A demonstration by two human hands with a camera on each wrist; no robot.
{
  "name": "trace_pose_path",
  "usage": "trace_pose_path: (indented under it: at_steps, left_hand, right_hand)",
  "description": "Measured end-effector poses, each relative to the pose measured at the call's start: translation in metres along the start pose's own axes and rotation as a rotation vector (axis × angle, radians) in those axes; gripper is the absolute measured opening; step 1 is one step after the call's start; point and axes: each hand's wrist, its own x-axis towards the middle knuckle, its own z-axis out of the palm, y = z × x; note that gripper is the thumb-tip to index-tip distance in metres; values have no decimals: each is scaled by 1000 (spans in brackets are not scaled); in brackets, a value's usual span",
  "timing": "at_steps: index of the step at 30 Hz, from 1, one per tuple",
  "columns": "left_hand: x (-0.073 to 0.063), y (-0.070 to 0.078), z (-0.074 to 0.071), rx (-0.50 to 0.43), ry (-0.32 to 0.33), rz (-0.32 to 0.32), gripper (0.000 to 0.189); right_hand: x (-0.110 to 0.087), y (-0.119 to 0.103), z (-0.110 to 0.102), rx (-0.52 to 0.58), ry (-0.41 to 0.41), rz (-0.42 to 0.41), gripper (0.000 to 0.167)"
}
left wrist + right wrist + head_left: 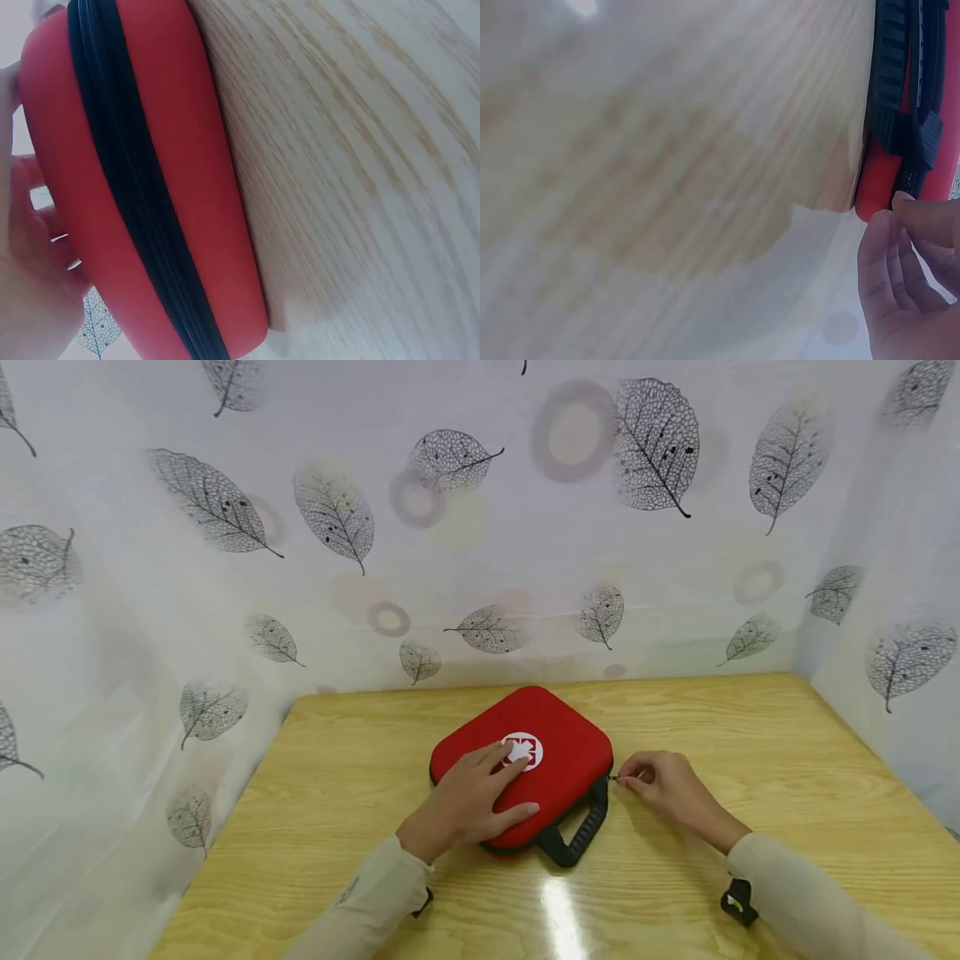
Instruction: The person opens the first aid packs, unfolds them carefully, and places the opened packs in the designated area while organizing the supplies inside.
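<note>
A red zippered first-aid case (558, 718) with a white round emblem lies flat on the table, turned at an angle. My left hand (467, 795) rests on its lid, fingers spread over part of the emblem. At the case's right corner, my right hand (671, 787) pinches a small zipper pull (614, 777) between thumb and fingertips. The black carry handle (590, 833) sticks out toward the front right. In the left wrist view, the black zipper band (139, 187) runs closed along the visible side. Fingers partly hide the pull in the right wrist view.
The case stands on a light wood-grain table (352, 777). A pale leaf-patterned sheet (480, 568) hangs behind the table and along both sides. A black wrist strap (738, 902) shows by the right sleeve.
</note>
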Motion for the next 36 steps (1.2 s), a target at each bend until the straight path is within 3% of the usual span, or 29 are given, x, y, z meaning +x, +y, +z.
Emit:
trace_pose_path:
  at_steps: [5,14,23,28,36]
  left_hand:
    - [-1,1,-1,25,-7,-8,75]
    - [-2,1,-1,-48,22,-5,73]
    - [-2,1,1,21,72,27,73]
    - [-2,2,1,12,102,29,67]
    - [-4,1,0,-72,62,55,72]
  right_hand:
    - [10,4,-1,-14,-15,17,6]
    - [28,11,-4,-19,-28,-9,5]
    - [46,16,-4,-39,-22,-30,5]
    - [56,17,-2,-41,-21,-37,6]
    - [69,20,1,-34,-38,-33,7]
